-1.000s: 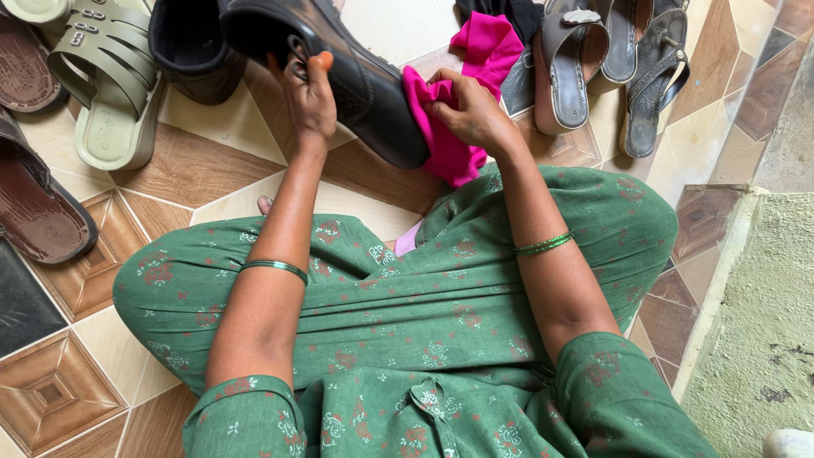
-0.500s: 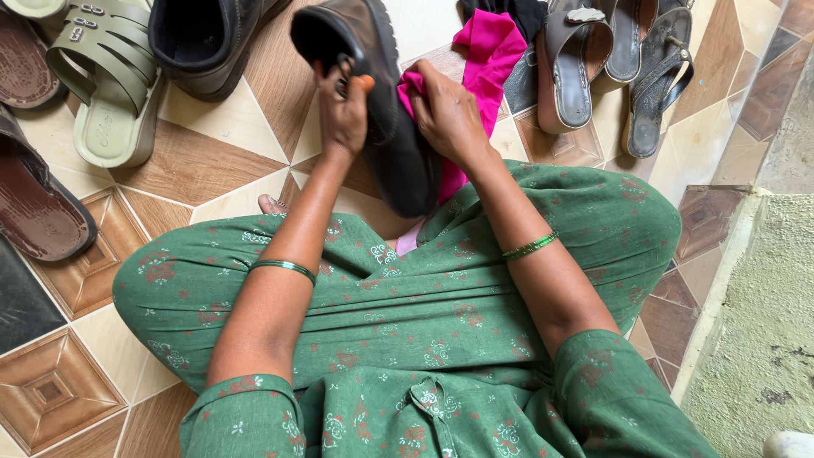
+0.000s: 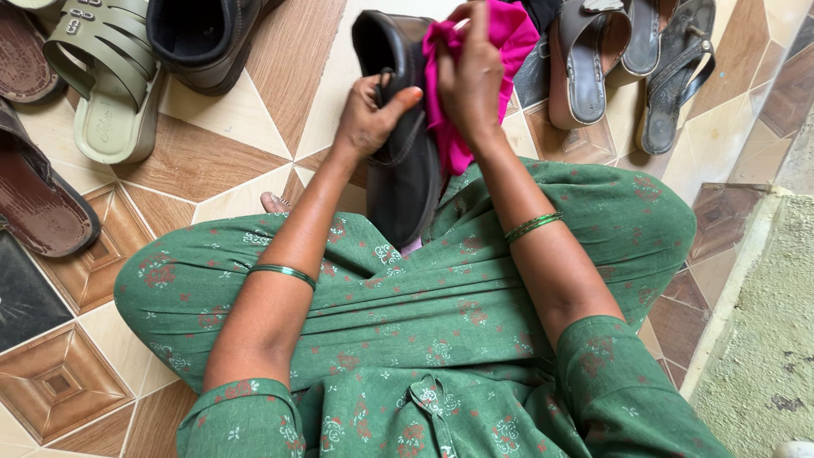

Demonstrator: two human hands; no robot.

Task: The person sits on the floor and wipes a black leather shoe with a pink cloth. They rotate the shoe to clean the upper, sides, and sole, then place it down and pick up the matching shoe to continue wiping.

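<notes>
Shoe [image 3: 407, 144] and cloth [image 3: 475, 76], upper centre of frame.
Shoe's long axis ran top to bottom; left hand [image 3: 369, 119] gripped its side, right hand [image 3: 471, 76] clutched pink cloth against it.

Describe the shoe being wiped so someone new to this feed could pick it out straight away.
Start from the green floral-print lap at the middle of the view: the dark brown leather shoe stands on end just above it. The left hand steadies it while the right hand presses a bright pink cloth against its side. It alone is off the tiled floor; the matching dark shoe lies upper left.
</notes>
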